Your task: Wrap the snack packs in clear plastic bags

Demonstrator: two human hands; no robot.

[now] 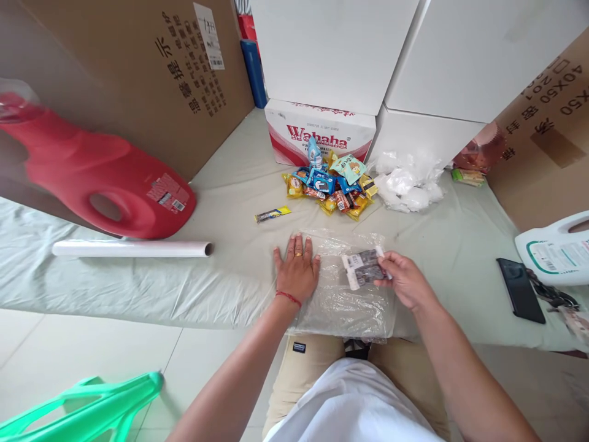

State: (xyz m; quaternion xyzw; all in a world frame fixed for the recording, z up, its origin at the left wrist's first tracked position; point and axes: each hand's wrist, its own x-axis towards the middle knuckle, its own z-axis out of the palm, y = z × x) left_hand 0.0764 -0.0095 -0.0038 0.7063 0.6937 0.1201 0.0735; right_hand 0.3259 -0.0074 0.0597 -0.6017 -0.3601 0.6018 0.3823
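Observation:
My left hand (297, 270) lies flat with its fingers spread, over the left edge of a clear plastic bag (340, 310) on the cloth-covered table. Between the thumb and fingers of my right hand (405, 276) is a small snack packet (363, 267), dark in the middle with white ends, held by its right end above the bag. Beyond the bag is a heap of wrapped snacks (324, 183) in blue, yellow, red and pale green. A thin yellow and dark snack stick (273, 213) lies alone to the left of the heap.
Crumpled clear plastic bags (407, 184) lie right of the snacks, before white boxes (331, 55) and a Wahaha carton (322, 132). At left are a red detergent jug (110, 178) and a white roll (133, 248). A phone (521, 290) and white jug (556, 248) are at right; a green stool (87, 408) stands below.

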